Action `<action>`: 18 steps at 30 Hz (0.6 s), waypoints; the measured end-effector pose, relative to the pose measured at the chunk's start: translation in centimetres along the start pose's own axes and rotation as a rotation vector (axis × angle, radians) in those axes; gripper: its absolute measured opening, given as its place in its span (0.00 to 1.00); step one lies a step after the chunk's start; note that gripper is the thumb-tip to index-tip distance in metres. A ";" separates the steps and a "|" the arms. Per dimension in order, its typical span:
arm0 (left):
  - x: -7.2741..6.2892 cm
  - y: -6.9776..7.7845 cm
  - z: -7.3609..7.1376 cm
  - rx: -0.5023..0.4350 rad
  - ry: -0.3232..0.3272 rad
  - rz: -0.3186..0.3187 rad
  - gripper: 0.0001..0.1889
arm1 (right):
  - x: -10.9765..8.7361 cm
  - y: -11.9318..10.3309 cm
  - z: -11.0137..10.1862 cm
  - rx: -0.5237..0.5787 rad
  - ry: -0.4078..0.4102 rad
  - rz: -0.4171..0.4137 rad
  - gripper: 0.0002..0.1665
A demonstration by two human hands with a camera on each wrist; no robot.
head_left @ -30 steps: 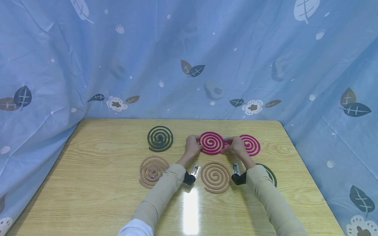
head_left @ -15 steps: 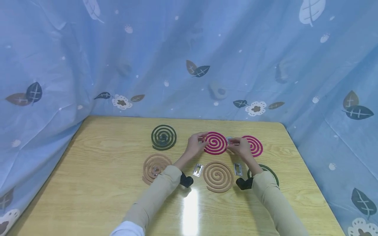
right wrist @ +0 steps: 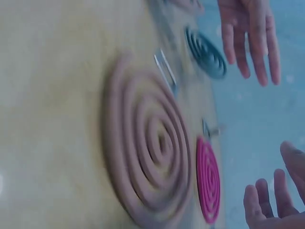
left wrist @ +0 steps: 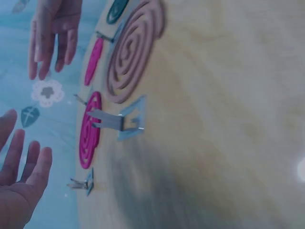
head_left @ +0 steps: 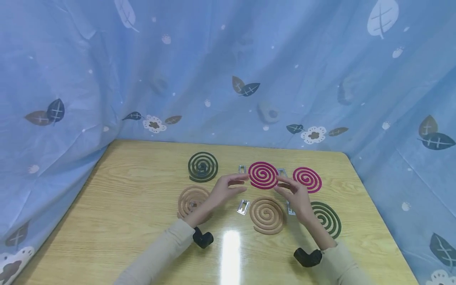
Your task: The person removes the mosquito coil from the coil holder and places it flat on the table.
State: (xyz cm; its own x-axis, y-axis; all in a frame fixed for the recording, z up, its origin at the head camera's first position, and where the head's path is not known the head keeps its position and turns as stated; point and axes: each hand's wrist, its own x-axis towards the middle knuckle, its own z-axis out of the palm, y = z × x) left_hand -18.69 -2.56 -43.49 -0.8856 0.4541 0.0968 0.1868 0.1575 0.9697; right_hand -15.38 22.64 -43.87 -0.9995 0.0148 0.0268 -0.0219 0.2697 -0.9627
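Note:
A pink mosquito coil point(head_left: 263, 174) lies flat near the back of the table, between my two hands. My left hand point(head_left: 227, 189) hovers at its left with straight, spread fingers and holds nothing. At its right, my right hand point(head_left: 296, 196) is also empty, thumb and fingers apart. In the head view the fingertips of both hands come right to the coil's edges. The left wrist view shows my left palm point(left wrist: 21, 183) raised over the table. A small metal coil stand point(head_left: 242, 169) is left of the pink coil, another stand point(head_left: 282, 172) right of it.
A second pink coil point(head_left: 307, 180) lies at the right. A brown coil point(head_left: 267, 214) is in front, between two metal stands point(head_left: 244, 207). Further left are a dark green coil point(head_left: 203, 167) and another brown coil point(head_left: 192, 198); a green coil point(head_left: 325, 220) is partly behind my right wrist.
Both hands have let go of the pink coil and drawn back toward me, the left one also outward. The coil stays on the table. The head view has shifted slightly.

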 end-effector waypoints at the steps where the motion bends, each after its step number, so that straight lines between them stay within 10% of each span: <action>1: -0.7 0.1 -0.3 0.001 -0.009 -0.015 0.21 | -0.6 -0.1 0.3 0.011 -0.004 -0.008 0.25; 18: -8.7 -0.2 -3.8 -0.018 0.104 -0.017 0.21 | -7.4 -0.5 5.5 0.222 -0.128 -0.019 0.25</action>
State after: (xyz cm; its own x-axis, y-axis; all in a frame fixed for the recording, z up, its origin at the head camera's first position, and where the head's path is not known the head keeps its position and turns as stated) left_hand -12.65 -9.90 -43.66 -0.9281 0.3583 0.1017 0.1640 0.1480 0.9753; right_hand -8.11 17.08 -45.04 -0.9931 -0.1143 0.0248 -0.0307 0.0505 -0.9982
